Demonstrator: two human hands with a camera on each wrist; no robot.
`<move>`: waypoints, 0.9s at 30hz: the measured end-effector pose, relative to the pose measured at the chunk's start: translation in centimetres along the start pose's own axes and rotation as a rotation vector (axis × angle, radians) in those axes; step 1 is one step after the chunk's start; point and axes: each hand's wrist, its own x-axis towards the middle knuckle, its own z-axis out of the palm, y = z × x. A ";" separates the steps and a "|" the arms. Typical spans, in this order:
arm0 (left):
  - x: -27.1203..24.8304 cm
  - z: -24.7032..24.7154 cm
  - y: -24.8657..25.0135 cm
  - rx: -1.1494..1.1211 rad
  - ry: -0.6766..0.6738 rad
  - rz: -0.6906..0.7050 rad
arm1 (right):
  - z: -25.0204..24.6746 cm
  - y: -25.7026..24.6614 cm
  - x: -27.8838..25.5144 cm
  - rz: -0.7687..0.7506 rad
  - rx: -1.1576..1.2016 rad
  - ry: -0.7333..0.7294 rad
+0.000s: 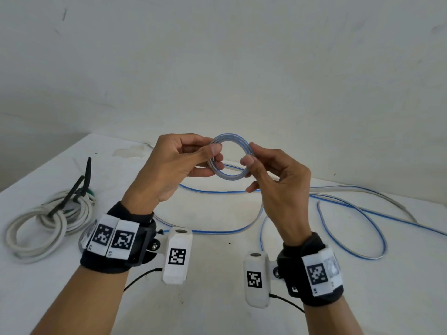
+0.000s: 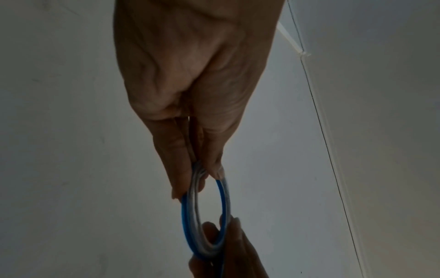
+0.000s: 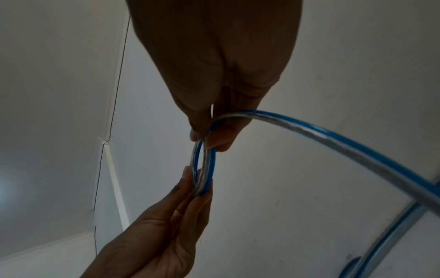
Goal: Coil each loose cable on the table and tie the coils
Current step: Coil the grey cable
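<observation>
Blue-striped cable (image 1: pixel 321 204) sprawls on the tabletop (image 1: pixel 217 298); its small coil (image 1: pixel 229 157) is held above, pinched by left hand (image 1: pixel 167 170) and right hand (image 1: pixel 278 187). Wristband markers show no readable writing.

A white counter (image 1: pixel 217 310) fills the lower half of the head view and meets a pale wall behind. At the left of the frame a white cable bundle (image 1: pixel 43 223) lies coiled on it, bound by a black tie (image 1: pixel 72 197). From centre to right, a blue-and-clear cable (image 1: pixel 350 209) sprawls across it in loose loops.
</observation>
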 end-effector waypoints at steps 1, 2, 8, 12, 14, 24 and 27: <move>0.0 0.1 0.0 -0.011 0.003 -0.003 | 0.1 0.1 0.0 -0.001 0.001 0.024; 0.0 0.3 0.0 -0.023 0.004 -0.004 | 0.1 0.2 0.0 -0.006 -0.002 0.055; -0.1 1.1 0.0 -0.070 0.045 0.015 | 1.0 1.0 -0.5 -0.009 0.023 0.198; -0.1 1.1 -0.1 -0.113 0.103 0.035 | 1.2 1.0 -0.4 0.020 0.112 0.093; -0.2 1.6 -0.3 -0.104 0.099 0.042 | 1.0 1.2 -0.3 0.010 0.110 0.105; -0.3 3.0 -0.8 -0.168 0.131 0.061 | 1.1 1.7 -0.2 0.074 0.215 0.187; -0.4 3.1 -1.0 -0.137 0.079 0.022 | 0.2 1.7 0.2 0.069 0.188 0.174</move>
